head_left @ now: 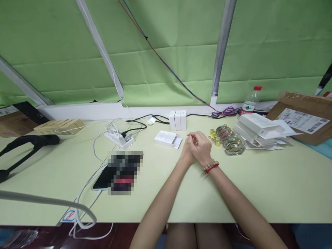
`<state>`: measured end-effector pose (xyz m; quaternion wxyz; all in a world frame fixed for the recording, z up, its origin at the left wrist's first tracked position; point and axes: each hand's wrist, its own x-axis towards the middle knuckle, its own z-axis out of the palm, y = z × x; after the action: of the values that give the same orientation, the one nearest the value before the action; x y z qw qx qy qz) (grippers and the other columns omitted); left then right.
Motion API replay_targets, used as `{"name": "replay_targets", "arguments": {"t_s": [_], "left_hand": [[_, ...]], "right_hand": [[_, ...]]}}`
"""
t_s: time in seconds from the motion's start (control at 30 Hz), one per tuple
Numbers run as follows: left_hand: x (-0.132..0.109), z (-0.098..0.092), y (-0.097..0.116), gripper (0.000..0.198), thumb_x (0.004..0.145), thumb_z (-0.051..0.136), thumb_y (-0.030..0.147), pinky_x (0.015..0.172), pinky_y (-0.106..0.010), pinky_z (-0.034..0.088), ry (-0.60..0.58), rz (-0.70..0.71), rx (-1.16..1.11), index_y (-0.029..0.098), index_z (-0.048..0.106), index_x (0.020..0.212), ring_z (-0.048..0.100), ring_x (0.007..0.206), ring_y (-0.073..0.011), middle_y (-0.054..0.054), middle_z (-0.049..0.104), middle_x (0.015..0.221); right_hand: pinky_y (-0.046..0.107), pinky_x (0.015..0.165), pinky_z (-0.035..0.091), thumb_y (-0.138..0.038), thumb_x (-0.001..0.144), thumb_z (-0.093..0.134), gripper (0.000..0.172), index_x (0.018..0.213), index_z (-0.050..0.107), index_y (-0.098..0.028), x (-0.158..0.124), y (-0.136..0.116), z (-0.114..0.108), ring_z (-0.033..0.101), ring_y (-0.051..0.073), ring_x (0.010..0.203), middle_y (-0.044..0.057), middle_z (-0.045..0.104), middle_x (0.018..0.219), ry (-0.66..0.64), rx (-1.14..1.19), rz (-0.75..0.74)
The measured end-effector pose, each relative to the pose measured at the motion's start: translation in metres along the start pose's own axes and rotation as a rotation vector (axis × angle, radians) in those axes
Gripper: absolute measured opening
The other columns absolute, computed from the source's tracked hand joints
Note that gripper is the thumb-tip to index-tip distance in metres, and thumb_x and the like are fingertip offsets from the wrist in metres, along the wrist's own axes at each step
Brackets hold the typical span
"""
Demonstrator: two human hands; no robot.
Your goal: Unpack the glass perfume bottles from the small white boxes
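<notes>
My left hand and my right hand are pressed together above the table, the right one overlapping the left. Both have curled fingers, and whatever may be between them is hidden. A beaded bracelet with a red cord circles my right wrist. Just left of the hands lies a white printed box with its end flap out. Behind them stand three small white boxes, side by side. Small gold-coloured pieces and a row of clear round packs lie to the right.
White flattened cartons are piled at right, near a water bottle and a brown cardboard box. To the left are a power strip with cables, a phone and a black stand. A grey bar crosses the lower left.
</notes>
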<state>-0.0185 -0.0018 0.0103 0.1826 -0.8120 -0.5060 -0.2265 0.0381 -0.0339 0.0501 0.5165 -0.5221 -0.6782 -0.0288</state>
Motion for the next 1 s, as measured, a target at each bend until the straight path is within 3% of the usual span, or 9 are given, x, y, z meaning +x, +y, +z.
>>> {"name": "replay_targets", "arguments": {"t_s": [0.07,0.17,0.33,0.47,0.53,0.63,0.77,0.9,1.0], "left_hand": [[-0.002,-0.007,-0.025,0.025,0.083,0.039,0.021,0.099,-0.034,0.035,0.043,-0.01,-0.142,0.023,0.059,0.099,0.049,0.111,-0.0157,-0.003,0.061,0.11],[-0.008,-0.006,-0.058,0.028,0.083,0.037,0.017,0.101,-0.039,0.031,0.164,-0.358,-0.264,0.02,0.059,0.1,0.039,0.124,-0.0211,-0.006,0.056,0.12],[-0.016,0.008,-0.08,0.034,0.083,0.041,0.024,0.104,-0.046,0.025,0.112,-0.653,-0.233,0.014,0.057,0.111,0.022,0.134,-0.0318,-0.012,0.039,0.139],[-0.015,0.006,-0.071,0.031,0.084,0.039,0.026,0.101,-0.047,0.027,0.056,-0.548,-0.22,0.019,0.06,0.107,0.036,0.125,-0.0299,-0.008,0.054,0.126],[-0.014,0.0,-0.064,0.03,0.086,0.036,0.024,0.092,-0.042,0.035,0.037,-0.469,-0.249,0.021,0.064,0.096,0.049,0.109,-0.0251,-0.006,0.062,0.111],[-0.012,-0.006,-0.058,0.031,0.086,0.035,0.022,0.082,-0.038,0.039,0.075,-0.439,-0.285,0.021,0.065,0.085,0.054,0.094,-0.0209,-0.005,0.066,0.096],[-0.013,-0.006,-0.057,0.027,0.084,0.039,0.021,0.091,-0.038,0.036,0.097,-0.403,-0.343,0.022,0.065,0.088,0.05,0.107,-0.0201,-0.004,0.062,0.111],[-0.014,-0.002,-0.057,0.032,0.087,0.037,0.026,0.102,-0.042,0.027,-0.018,-0.289,-0.345,0.022,0.058,0.11,0.035,0.128,-0.0224,-0.004,0.052,0.129],[-0.014,-0.002,-0.055,0.035,0.089,0.034,0.03,0.103,-0.044,0.026,-0.09,-0.242,-0.311,0.022,0.056,0.115,0.034,0.129,-0.0235,-0.004,0.052,0.129]], "right_hand": [[0.024,0.066,0.038,-0.024,0.083,0.043,0.017,0.088,0.058,-0.018,0.001,0.003,0.001,0.051,0.015,0.075,0.003,0.058,0.08,0.062,0.032,0.009],[0.024,0.063,0.038,-0.023,0.082,0.044,0.015,0.089,0.057,-0.02,0.0,0.007,0.005,0.051,0.014,0.075,0.002,0.057,0.08,-0.008,0.039,0.039],[0.023,0.06,0.035,-0.02,0.081,0.045,0.013,0.084,0.057,-0.022,-0.008,0.009,0.016,0.053,0.014,0.082,0.0,0.057,0.079,-0.212,0.001,0.034],[0.023,0.062,0.036,-0.018,0.081,0.045,0.014,0.086,0.058,-0.022,-0.013,0.016,0.024,0.053,0.014,0.087,0.001,0.059,0.084,-0.298,-0.02,0.069],[0.023,0.064,0.036,-0.017,0.08,0.045,0.016,0.085,0.06,-0.022,-0.014,0.022,0.027,0.053,0.015,0.089,0.002,0.06,0.086,-0.332,-0.047,0.108],[0.024,0.066,0.036,-0.017,0.078,0.047,0.017,0.082,0.063,-0.022,-0.013,0.032,0.028,0.053,0.016,0.089,0.002,0.061,0.085,-0.391,-0.107,0.192],[0.024,0.066,0.035,-0.017,0.076,0.05,0.018,0.082,0.066,-0.022,-0.012,0.041,0.025,0.055,0.015,0.089,0.002,0.063,0.087,-0.479,-0.157,0.329],[0.025,0.066,0.037,-0.028,0.076,0.055,0.022,0.093,0.065,-0.02,-0.011,0.042,0.022,0.056,0.017,0.091,0.005,0.061,0.095,-0.47,-0.186,0.346],[0.027,0.066,0.038,-0.038,0.073,0.059,0.029,0.095,0.064,-0.019,-0.012,0.038,0.021,0.055,0.02,0.091,0.008,0.058,0.097,-0.484,-0.208,0.317]]}}
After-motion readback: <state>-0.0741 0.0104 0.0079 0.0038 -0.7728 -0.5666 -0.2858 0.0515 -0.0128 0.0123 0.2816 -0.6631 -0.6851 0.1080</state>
